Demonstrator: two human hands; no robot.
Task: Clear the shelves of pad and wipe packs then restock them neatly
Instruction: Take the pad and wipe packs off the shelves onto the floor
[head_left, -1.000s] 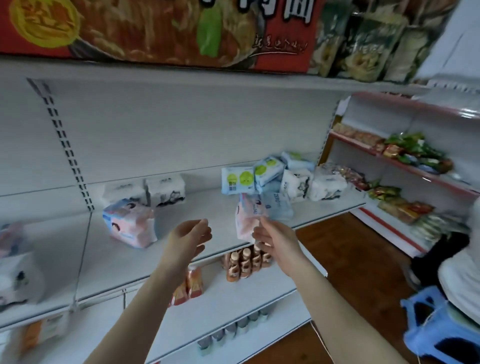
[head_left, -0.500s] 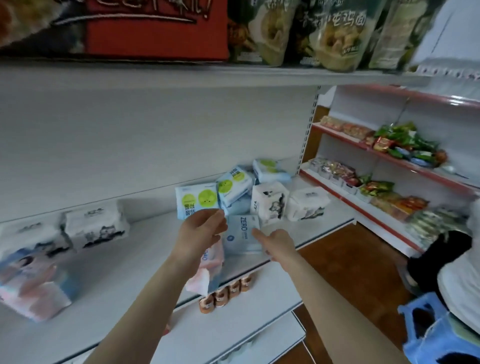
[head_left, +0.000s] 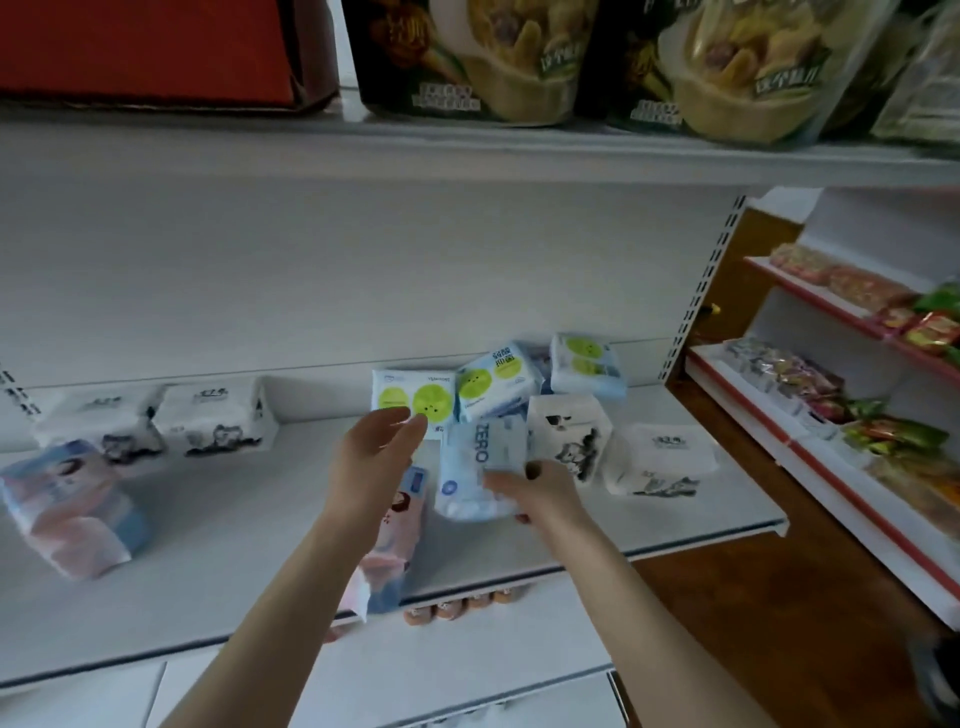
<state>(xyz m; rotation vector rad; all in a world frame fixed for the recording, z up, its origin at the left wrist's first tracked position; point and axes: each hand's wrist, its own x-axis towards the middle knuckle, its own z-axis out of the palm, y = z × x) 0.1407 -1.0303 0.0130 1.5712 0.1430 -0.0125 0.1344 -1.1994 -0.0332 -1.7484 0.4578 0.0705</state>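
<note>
My left hand holds a pink pack that hangs below it, over the front of the white shelf. Just to its right, my right hand grips a pale blue pack marked ZERO, thumb on top. Behind the hands, three white packs with green dots lean in a loose cluster against the back panel. White packs with black ink prints stand at the right and at the left. A pink and blue pack lies at the far left.
Large snack bags and a red box fill the shelf above. Small bottles line the lower shelf under the hands. A red-edged snack shelf unit stands at the right, across a wooden floor strip.
The pink pack passed from my right hand to my left. My right hand then reached to the blue ZERO pack and took hold of it. The view swung right and closer.
</note>
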